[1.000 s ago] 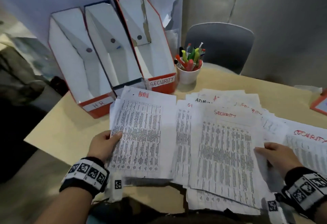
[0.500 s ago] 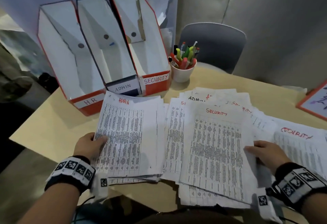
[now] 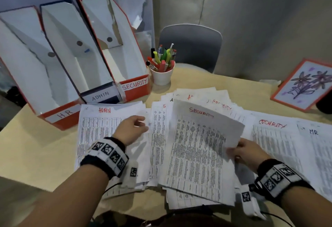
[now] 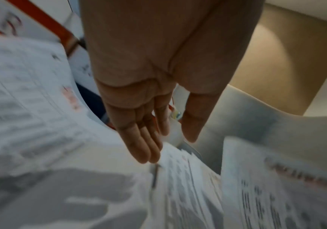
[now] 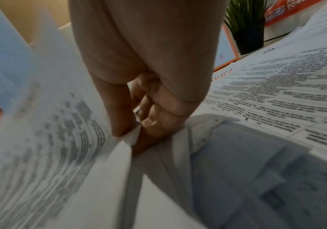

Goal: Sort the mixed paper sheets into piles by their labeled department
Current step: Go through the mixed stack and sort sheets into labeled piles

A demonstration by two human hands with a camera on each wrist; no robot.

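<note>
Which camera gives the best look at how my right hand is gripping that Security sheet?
Right wrist: thumb and fingers of the right hand pinch the Security sheet edge. The head view shows the whole sheet, grip small. Left wrist shows only its blurred corner.

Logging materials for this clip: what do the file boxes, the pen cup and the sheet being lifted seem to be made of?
File boxes: apparently matte cardboard, torn and creased at the edges. Pen cup: smooth white, ceramic or plastic; cannot tell which. Lifted sheet: thin matte printed paper, curling where the right hand pinches its edge.
</note>
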